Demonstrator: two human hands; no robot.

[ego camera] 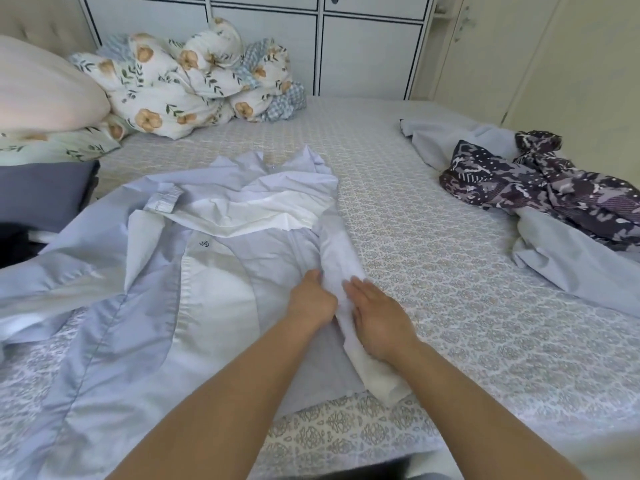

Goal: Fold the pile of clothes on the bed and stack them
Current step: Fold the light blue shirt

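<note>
A pale blue shirt (145,306) with a white lining lies spread open across the patterned bed (450,271), collar at the far end. Its right edge is turned inward into a long white fold (341,258). My left hand (311,299) has its fingers curled into the fabric at the inner side of that fold. My right hand (377,317) lies flat on the fold with straight fingers, pressing it down. At the right of the bed lies a loose heap: a dark purple patterned garment (540,188) on top of a pale blue one (571,265).
A floral duvet (187,84) is bunched at the head of the bed beside a pink pillow (41,88). A grey-blue folded item (41,195) sits at the left edge. White wardrobe doors (363,43) stand behind the bed.
</note>
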